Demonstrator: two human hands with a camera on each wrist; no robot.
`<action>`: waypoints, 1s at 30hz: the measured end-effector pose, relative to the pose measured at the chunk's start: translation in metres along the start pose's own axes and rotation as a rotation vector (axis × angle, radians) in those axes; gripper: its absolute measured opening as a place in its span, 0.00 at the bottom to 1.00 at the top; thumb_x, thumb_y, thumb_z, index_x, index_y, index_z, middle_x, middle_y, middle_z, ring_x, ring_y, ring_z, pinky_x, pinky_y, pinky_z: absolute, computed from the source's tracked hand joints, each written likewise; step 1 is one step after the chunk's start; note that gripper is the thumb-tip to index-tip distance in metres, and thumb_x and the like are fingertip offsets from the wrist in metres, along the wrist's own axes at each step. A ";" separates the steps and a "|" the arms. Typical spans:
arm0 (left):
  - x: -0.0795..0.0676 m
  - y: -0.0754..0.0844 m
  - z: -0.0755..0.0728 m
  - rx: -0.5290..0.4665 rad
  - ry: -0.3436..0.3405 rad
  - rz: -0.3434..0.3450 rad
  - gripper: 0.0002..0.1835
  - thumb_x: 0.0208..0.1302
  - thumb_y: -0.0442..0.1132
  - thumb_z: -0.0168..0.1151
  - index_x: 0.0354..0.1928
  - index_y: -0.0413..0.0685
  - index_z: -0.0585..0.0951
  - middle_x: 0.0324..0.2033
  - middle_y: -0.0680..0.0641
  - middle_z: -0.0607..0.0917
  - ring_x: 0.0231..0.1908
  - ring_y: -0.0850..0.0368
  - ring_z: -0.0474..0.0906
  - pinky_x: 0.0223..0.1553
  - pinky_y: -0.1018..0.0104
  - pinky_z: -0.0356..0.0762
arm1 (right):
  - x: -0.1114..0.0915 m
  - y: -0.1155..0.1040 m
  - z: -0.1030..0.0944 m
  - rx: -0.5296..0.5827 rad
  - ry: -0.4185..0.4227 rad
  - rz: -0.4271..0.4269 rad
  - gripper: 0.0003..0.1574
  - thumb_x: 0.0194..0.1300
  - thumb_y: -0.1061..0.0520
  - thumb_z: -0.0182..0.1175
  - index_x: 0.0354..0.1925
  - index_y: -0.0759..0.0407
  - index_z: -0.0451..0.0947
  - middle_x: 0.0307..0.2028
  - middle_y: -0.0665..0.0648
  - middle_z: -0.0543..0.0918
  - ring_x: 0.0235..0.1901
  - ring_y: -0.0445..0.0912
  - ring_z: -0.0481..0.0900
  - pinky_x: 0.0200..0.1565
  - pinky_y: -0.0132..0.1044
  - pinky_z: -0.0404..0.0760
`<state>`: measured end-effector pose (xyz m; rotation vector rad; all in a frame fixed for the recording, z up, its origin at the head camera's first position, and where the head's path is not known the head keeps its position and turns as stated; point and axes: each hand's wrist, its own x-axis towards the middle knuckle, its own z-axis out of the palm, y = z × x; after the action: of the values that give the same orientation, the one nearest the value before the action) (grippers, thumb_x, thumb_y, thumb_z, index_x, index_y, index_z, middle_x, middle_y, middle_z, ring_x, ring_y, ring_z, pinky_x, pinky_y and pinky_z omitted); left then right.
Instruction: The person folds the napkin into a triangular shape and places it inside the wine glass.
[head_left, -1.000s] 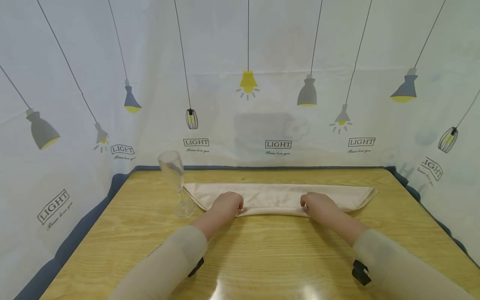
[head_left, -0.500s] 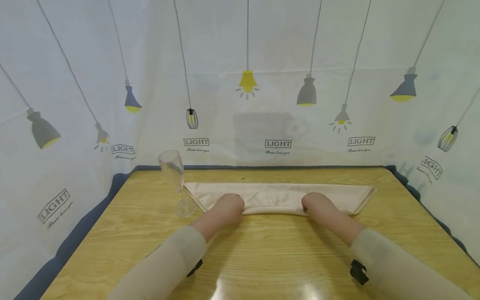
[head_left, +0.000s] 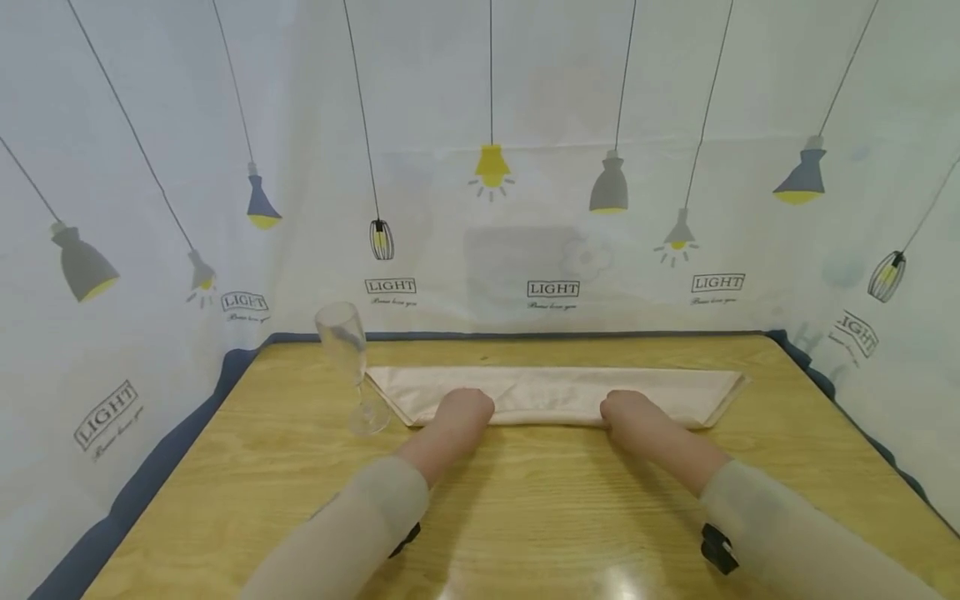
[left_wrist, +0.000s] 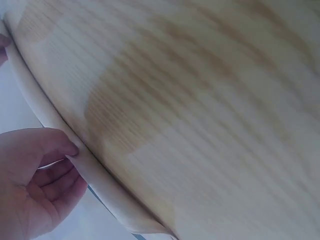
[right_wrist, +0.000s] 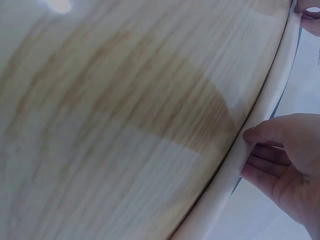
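Note:
A cream cloth napkin [head_left: 551, 392], folded into a long trapezoid, lies across the far part of the table. Its near edge forms a narrow roll, seen as a pale band in both wrist views. My left hand [head_left: 463, 412] pinches this edge left of centre, the thumb on the near side and the fingers curled behind, as the left wrist view shows. Right of centre, my right hand [head_left: 633, 421] pinches the same edge; its thumb [right_wrist: 257, 134] presses the roll in the right wrist view. From above, the backs of the hands hide the fingertips.
A clear stemmed glass [head_left: 345, 346] stands upright close to the napkin's left end, beyond my left forearm. The wooden table [head_left: 540, 500] ends at a white curtain [head_left: 420, 167] printed with lamps, its blue hem running along the table's edges.
Both hands have curled further over the napkin's near edge, hiding the fingers from above. The near edge sits slightly farther from me. The glass has stayed put.

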<state>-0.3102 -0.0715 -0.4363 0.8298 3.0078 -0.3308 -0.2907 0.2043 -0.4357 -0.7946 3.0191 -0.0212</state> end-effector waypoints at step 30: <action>0.018 -0.032 0.002 -0.544 -0.056 -0.388 0.06 0.63 0.42 0.68 0.34 0.47 0.86 0.34 0.49 0.84 0.39 0.48 0.80 0.50 0.48 0.75 | 0.029 0.036 -0.009 0.302 -0.076 0.246 0.03 0.59 0.63 0.67 0.33 0.63 0.84 0.34 0.57 0.84 0.35 0.53 0.80 0.40 0.48 0.80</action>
<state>-0.3417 -0.0893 -0.4328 0.1906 2.9444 0.4449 -0.3338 0.2217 -0.4278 -0.3881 2.9157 -0.4198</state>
